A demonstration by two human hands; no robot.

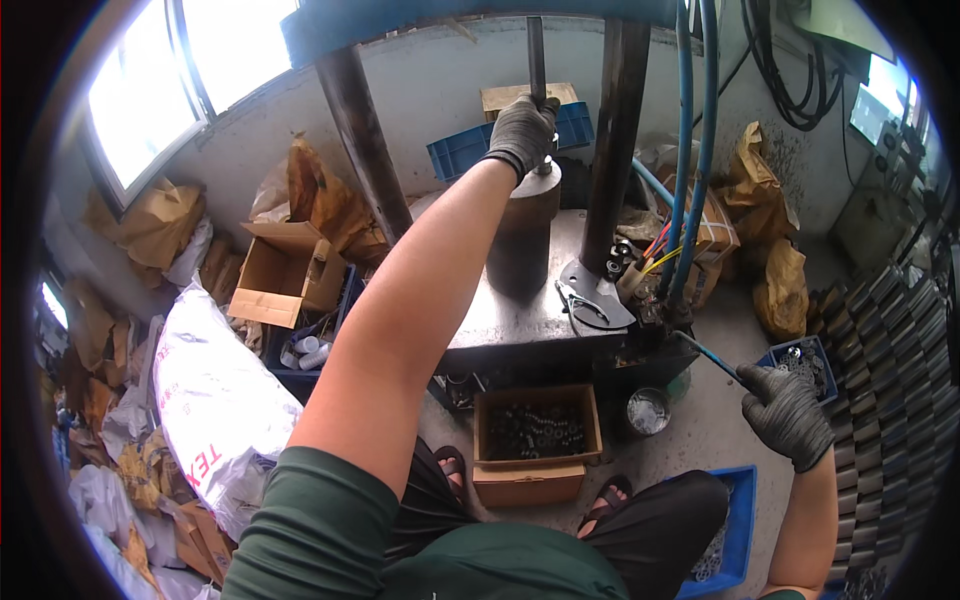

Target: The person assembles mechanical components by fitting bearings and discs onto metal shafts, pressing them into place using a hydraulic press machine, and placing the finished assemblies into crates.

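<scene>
- The left hand, in a dark grey glove, is raised at the end of an outstretched bare forearm; its grip is closed around a thin vertical steel rod that comes down from the blue press head.
- The rod is met just above a dark cylindrical block, which stands upright near the middle of the steel bench, between two dark columns.
- The right hand, also gloved, is held low, off the right edge of the bench; its grip is wrapped shut around the end of a thin blue tube that slants up and left toward the bench's front right corner.
- Pliers are seen lying on a flat plate at the foot of the right column, near the bench's right edge.
- An open cardboard box of small dark parts is set on the floor below the front edge of the bench, with a small round tin just to its right.
- A small blue tray of metal pieces is found on the floor just beside the right hand.
- Blue hoses are hung down behind the right column.
</scene>
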